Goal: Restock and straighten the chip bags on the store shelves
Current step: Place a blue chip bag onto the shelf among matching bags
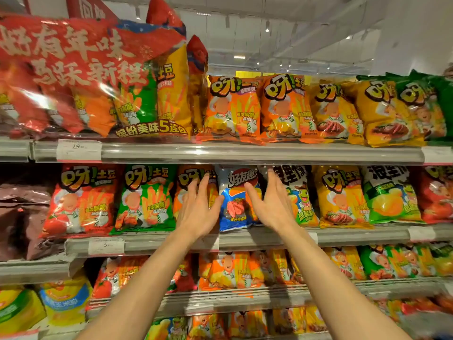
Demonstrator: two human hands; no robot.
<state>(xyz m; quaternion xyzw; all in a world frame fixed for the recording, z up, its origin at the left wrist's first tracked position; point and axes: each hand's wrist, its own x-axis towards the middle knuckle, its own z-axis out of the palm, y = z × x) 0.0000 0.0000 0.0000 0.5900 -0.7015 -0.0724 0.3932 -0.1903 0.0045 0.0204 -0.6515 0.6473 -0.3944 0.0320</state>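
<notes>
A blue and white chip bag [236, 192] stands upright on the middle shelf [269, 238] between an orange bag [182, 190] and a white and green bag [300, 195]. My left hand [198, 207] reaches up at the blue bag's left side, fingers straight and spread over the orange bag. My right hand [272, 202] is at the blue bag's right side, fingers straight, thumb across the bag's front. Neither hand grips anything. Whether the palms touch the blue bag is not plain.
The top shelf [245, 153] carries orange, yellow and green bags and a big red multipack [81, 77] at the left. Red, green and yellow bags line the middle shelf. Lower shelves [245, 298] hold more bags. Brown bags [22, 212] fill the far left.
</notes>
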